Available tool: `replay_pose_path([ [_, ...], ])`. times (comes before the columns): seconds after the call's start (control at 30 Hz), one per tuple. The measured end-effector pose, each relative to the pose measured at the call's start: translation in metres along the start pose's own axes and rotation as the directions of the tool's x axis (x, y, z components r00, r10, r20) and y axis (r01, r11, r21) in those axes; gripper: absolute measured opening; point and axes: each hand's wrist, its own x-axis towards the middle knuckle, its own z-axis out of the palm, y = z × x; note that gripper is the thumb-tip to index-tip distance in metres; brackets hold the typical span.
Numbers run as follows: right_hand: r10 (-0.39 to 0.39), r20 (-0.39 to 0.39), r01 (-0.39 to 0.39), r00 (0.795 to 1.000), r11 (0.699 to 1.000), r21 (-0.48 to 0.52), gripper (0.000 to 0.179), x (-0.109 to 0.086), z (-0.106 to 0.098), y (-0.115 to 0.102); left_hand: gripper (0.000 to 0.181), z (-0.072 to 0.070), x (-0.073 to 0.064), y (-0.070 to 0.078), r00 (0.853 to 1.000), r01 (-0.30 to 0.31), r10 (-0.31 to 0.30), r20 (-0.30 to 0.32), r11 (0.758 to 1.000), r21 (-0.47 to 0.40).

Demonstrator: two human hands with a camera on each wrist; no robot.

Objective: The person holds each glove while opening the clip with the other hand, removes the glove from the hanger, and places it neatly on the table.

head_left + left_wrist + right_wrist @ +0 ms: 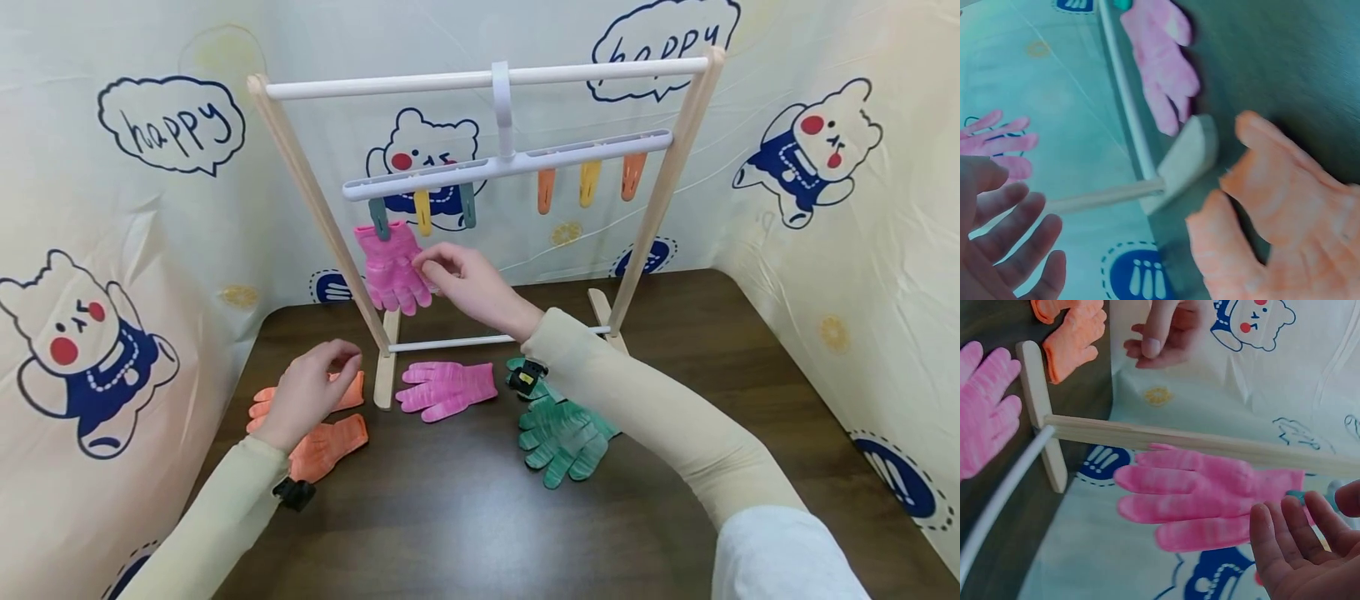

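Observation:
A pink glove point(392, 271) hangs fingers down from a dark green clothespin point(379, 218) at the left end of a white hanger point(517, 162). Right beside this glove is my right hand point(480, 287), its fingers loosely bent; the right wrist view shows nothing held between fingers and thumb. Over a pair of orange gloves point(326, 448) hovers my left hand point(309, 396), relaxed and holding nothing, partly covering them in the head view. Another pink glove point(450, 390) lies flat on the table. Green gloves point(566, 437) lie below my right forearm, which hides part of them.
The hanger hooks over the top white bar point(390, 84) of a wooden-legged rack point(671, 183). Several other clothespins point(590, 183), yellow, orange and green, hang from it without gloves. The rack's feet point(386, 379) stand on the dark table point(480, 517). Printed cloth point(172, 275) surrounds the table.

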Motion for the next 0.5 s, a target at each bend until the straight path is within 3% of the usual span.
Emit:
replay_pose_path([
  [0.23, -0.088, -0.063, 0.084, 0.994, 0.995, -0.056, 0.037, 0.006, 0.006, -0.021, 0.019, -0.005, 0.019, 0.015, 0.989, -0.025, 0.012, -0.147, 0.996, -0.086],
  [0.5, -0.142, -0.098, 0.137, 0.985, 0.989, -0.056, 0.039, 0.011, 0.007, -0.035, 0.028, -0.014, 0.04, 0.031, 0.97, -0.054, -0.008, -0.244, 0.967, -0.249],
])
